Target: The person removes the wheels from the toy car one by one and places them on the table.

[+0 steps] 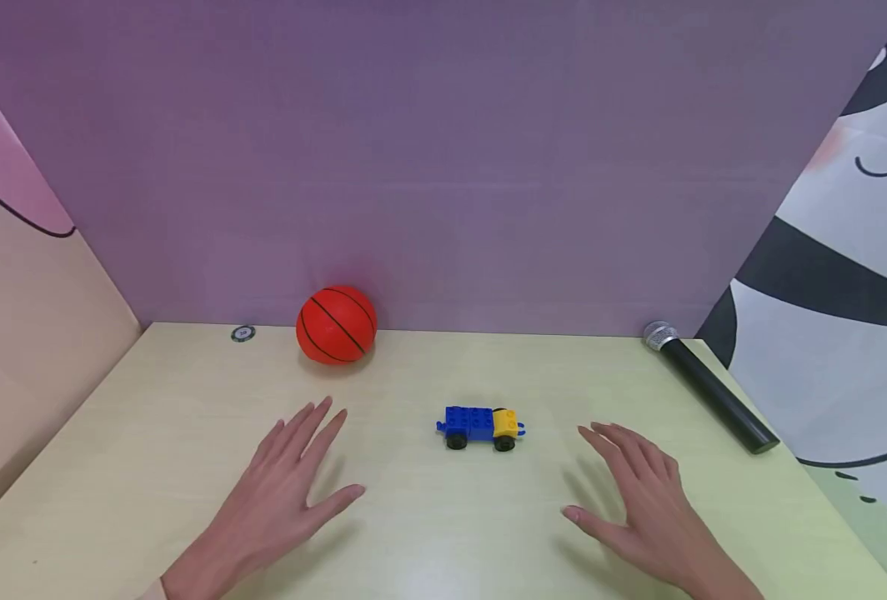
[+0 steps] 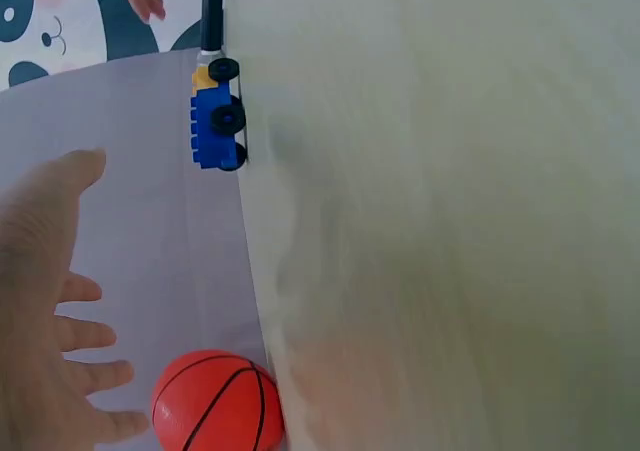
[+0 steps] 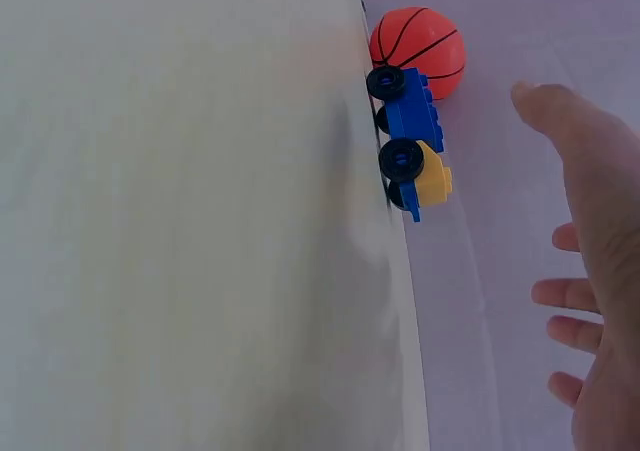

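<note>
My left hand (image 1: 282,492) hovers over the left half of the table, fingers spread and holding nothing. On the right, my right hand (image 1: 642,508) is held the same way, its thumb and fingers apart. Between them, a little farther off, stands a small toy car (image 1: 479,427) of blue and yellow bricks with black wheels, its yellow end to the right. Beyond the left fingertips sits a red ball with black lines (image 1: 337,325), like a small basketball. In the right wrist view the car (image 3: 412,136) overlaps the ball (image 3: 440,51).
A black microphone (image 1: 714,392) with a silver head lies slanted along the table's right edge. A small round chip (image 1: 243,333) lies at the back left. Behind the pale table (image 1: 443,533) rises a purple backdrop (image 1: 443,167), with a panda picture (image 1: 826,333) at right.
</note>
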Demonstrator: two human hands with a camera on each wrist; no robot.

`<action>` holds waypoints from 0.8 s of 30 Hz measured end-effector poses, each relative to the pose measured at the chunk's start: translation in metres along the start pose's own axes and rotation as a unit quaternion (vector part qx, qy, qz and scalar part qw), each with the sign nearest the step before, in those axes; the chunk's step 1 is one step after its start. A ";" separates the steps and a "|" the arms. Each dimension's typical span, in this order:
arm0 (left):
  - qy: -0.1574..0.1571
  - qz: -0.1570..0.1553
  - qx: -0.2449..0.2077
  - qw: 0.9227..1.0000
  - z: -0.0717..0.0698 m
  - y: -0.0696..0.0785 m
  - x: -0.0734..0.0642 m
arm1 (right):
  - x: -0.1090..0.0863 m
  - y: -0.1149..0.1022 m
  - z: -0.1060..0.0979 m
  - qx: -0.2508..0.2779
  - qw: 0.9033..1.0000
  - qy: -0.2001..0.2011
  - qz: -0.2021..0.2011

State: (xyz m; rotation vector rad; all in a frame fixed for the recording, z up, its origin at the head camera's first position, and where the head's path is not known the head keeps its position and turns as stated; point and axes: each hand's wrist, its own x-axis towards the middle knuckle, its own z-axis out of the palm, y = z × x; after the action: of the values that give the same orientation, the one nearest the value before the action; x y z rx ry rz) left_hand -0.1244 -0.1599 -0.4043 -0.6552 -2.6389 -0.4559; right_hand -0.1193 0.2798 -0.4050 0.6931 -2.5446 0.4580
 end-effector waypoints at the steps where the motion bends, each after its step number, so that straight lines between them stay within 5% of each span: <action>1: 0.005 -0.001 -0.010 1.000 0.000 0.001 0.002 | 0.003 0.000 0.002 0.010 1.000 0.002 -0.002; 6: 0.029 -0.016 -0.069 0.997 0.004 0.006 0.015 | 0.017 0.000 0.010 0.066 0.998 0.000 0.009; 14: 0.022 -0.055 -0.157 0.986 0.014 0.011 0.035 | 0.036 -0.003 0.025 0.109 0.993 -0.023 0.034; 24: 0.003 -0.036 -0.250 0.967 0.030 0.016 0.060 | 0.054 -0.004 0.043 0.158 0.986 -0.037 0.048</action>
State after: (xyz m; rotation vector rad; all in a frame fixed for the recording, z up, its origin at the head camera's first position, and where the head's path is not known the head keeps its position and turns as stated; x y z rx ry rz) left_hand -0.1742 -0.1119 -0.4011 -0.6984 -2.5549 -1.1661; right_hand -0.1731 0.2371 -0.4126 0.7104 -2.6110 0.8994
